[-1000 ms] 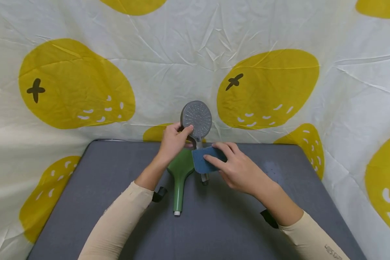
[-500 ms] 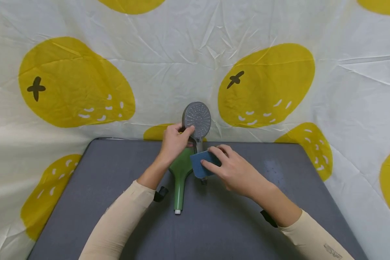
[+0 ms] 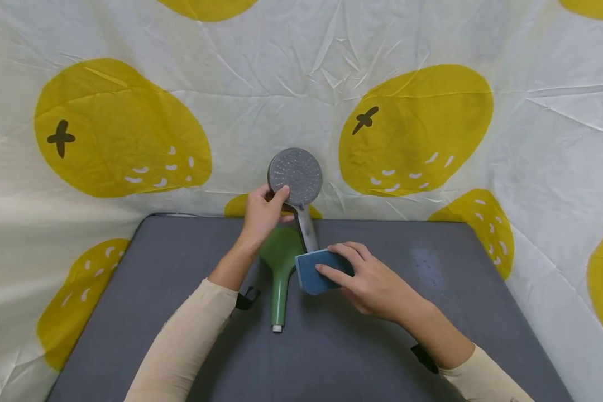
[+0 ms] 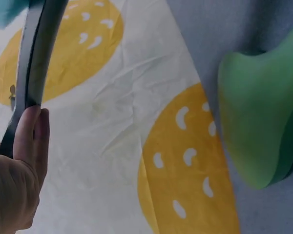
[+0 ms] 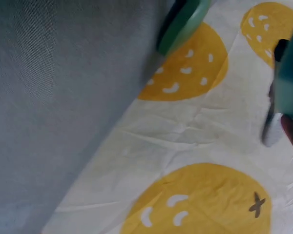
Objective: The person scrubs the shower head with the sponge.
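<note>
— Lowered in the last half second: blue sponge [image 3: 309, 276], pinched by the right hand [image 3: 374, 283]. Handling of grey shower head [image 3: 298, 172]?
— Clamped at the rim by the left hand [image 3: 262, 215], disc above it, lower end hidden behind the sponge. Judged light, stiff, slick if wet; best taken by the handle [image 3: 308, 231].

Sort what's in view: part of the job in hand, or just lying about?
Apparently in use:
gray hand shower, in the left hand
blue sponge, in the right hand

Apparently just there:
green hand shower, lying on the gray table
lemon-print sheet, behind
</note>
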A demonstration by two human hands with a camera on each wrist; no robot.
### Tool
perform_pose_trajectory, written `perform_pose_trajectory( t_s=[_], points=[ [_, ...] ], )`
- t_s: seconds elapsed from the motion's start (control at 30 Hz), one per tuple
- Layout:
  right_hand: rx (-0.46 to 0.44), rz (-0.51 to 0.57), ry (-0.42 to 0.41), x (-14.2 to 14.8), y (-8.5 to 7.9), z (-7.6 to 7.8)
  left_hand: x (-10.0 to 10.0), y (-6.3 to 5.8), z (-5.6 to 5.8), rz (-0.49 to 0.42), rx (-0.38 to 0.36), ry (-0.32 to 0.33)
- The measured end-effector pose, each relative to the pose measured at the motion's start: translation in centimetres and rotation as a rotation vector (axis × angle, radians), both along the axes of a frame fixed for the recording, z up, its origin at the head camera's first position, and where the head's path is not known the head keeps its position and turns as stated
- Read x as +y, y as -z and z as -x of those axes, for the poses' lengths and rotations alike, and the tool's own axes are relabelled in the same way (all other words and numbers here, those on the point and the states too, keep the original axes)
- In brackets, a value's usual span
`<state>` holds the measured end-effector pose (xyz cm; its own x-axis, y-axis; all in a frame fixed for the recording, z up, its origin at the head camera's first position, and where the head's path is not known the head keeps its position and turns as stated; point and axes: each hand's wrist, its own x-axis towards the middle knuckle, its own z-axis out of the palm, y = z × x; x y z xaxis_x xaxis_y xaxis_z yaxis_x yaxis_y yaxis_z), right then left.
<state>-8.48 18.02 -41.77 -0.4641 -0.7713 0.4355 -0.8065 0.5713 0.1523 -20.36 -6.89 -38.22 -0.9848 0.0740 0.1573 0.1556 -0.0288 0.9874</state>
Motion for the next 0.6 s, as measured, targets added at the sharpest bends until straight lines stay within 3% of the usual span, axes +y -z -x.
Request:
perform_pose_trajectory(
  t_s=[0.27, 0.4, 0.6],
  points=[
    [-0.006, 0.101, -0.010, 0.3, -0.5, 1.9, 0.3, -0.5, -0.6, -0.057, 0.067, -0.001],
    [0.019, 0.151, 0.018, 0.4, -1.4, 3.3, 0.6, -0.6, -0.9, -0.067, 0.059, 0.025],
    [0.026, 0.230, 0.047, 0.9, -2.9, 5.3, 0.8, -0.7, -0.7, -0.180, 0.010, 0.046]
  ],
)
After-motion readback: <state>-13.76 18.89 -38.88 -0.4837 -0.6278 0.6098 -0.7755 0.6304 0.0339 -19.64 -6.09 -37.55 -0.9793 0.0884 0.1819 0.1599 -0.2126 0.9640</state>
